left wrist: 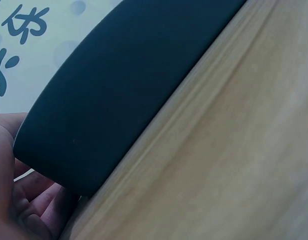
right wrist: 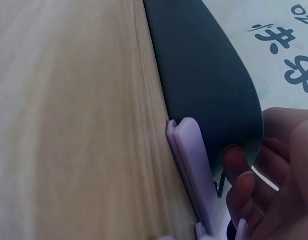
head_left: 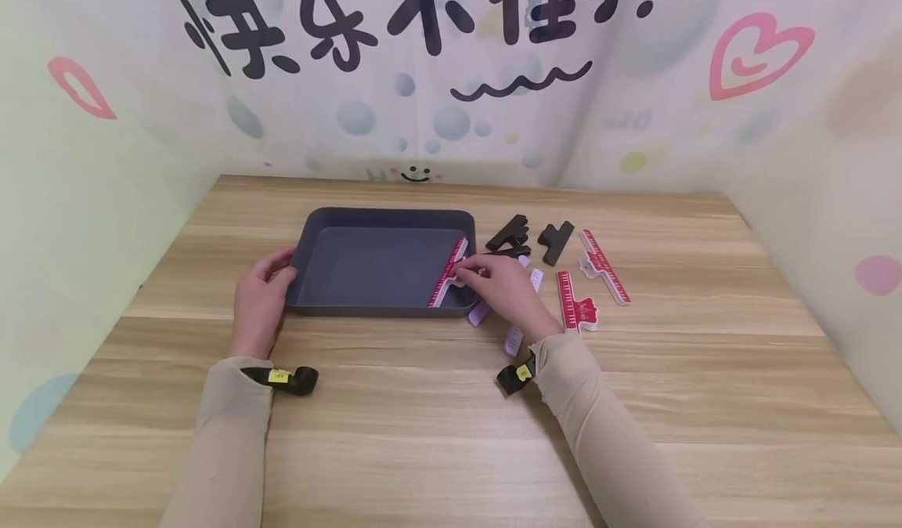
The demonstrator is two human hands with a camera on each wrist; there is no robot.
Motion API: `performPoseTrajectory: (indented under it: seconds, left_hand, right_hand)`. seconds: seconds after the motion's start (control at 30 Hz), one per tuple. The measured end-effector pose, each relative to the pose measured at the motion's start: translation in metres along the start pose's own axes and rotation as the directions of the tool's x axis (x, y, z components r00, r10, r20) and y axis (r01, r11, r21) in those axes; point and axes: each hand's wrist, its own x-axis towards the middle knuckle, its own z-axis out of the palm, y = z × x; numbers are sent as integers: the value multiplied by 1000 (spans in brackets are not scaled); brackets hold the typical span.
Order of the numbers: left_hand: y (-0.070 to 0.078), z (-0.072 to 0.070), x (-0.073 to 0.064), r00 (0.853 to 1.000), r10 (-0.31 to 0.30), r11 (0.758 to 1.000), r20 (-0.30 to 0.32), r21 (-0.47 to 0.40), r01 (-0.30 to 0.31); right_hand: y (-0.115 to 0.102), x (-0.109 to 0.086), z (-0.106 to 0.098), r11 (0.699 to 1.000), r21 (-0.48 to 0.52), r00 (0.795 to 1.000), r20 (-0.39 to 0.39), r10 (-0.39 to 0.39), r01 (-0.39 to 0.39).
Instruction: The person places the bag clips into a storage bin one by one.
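Note:
A dark grey rectangular tray (head_left: 384,310) lies on the wooden table. My left hand (head_left: 259,297) grips its left end, thumb at the rim and the other fingers along the outside. Over the tray's right end, my right hand (head_left: 509,287) pinches a red and white ruler clip (head_left: 444,277), which slants inside the right wall. The right wrist view hides that clip behind the tray wall (right wrist: 209,65). Beneath the right hand are purple clips (head_left: 514,341), partly covered; one purple clip (right wrist: 191,145) stands close along the tray's outer wall.
Right of the tray lie black clips (head_left: 558,242) and two more red ruler clips, one red clip (head_left: 604,265) farther back and another red clip (head_left: 578,305) near the right wrist. A printed cloth (head_left: 423,136) hangs behind the table (head_left: 395,418).

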Motion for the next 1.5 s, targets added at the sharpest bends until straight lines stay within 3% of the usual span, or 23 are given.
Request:
performPoseTrajectory:
  seconds: [0.3,0.67,0.8,1.03,1.17,1.5]
  left_hand:
    - [1,0,1,1000,3,1000,13,-9,-3]
    - [1,0,0,1000,-4,1000,8,4,4]
    - [1,1,0,1000,-8,1000,8,-2,8]
    - [0,0,-1,1000,-2,1000,10,5,1]
    - [-3,0,-2,1000,4,1000,13,9,-4]
    - [-1,0,-1,1000,5,1000,6,-8,-4]
  right_hand:
    - [-4,0,-1,999,-50,1000,23,6,-5]
    - [-1,0,0,999,17,999,24,39,-39]
    - [2,0,-2,996,83,998,42,40,-43]
    - [8,-2,-9,942,301,987,93,129,-151]
    - [10,-5,-18,911,355,978,103,183,-208]
    - [14,-3,-42,928,290,971,102,214,-235]
